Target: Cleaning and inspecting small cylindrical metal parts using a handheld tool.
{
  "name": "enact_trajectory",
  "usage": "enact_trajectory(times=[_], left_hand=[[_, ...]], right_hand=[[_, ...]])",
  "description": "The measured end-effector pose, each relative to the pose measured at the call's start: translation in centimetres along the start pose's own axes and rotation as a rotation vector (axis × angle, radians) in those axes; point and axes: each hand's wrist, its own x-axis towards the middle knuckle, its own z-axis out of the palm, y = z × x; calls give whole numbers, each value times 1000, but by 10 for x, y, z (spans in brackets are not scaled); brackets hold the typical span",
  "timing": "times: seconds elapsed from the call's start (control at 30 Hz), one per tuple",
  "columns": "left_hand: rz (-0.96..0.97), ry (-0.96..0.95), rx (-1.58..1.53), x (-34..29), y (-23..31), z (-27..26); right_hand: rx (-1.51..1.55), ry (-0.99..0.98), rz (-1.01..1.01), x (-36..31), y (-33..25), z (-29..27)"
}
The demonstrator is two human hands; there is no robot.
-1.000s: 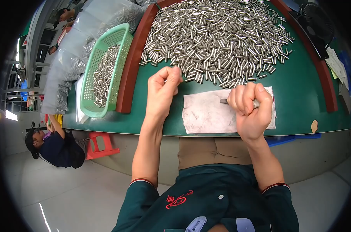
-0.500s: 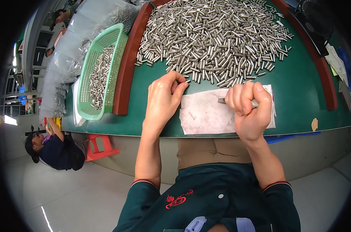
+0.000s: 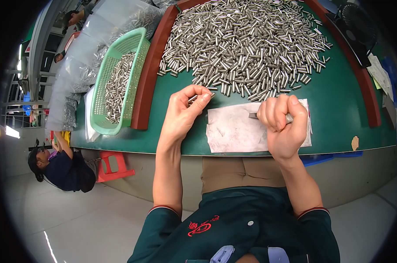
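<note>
Small shiny metal pins (image 3: 246, 48) lie in a wide heap on the green tabletop. My left hand (image 3: 184, 111) is at the heap's near edge, pinching a pin (image 3: 213, 95) between thumb and forefinger. Another bit of metal shows inside its curled fingers. My right hand (image 3: 285, 122) is closed in a fist over a stained white cloth (image 3: 235, 131). From that fist a flat grey metal piece (image 3: 252, 115) sticks out to the left; the fingers hide most of it, so its kind cannot be made out.
Left of a red-brown wooden rail (image 3: 146, 87) stands a green plastic basket (image 3: 135, 83) with more pins. Clear bags (image 3: 75, 57) of metal parts line the far left. Another rail (image 3: 367, 87) and a black fan (image 3: 358, 24) are at right. A person (image 3: 67, 168) sits near a red stool (image 3: 113, 166).
My left hand has turned slightly, and metal now shows within its curled fingers. The view has shifted a little. My right hand keeps its fist over the cloth.
</note>
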Motion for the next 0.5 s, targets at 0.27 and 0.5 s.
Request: enact_trajectory(times=[0.27, 0.5], left_hand=[[114, -20, 272, -11, 4, 13], [313, -6, 631, -25, 5, 43]], right_hand=[[-16, 13, 4, -2, -1, -2], [251, 19, -6, 8, -10, -3]])
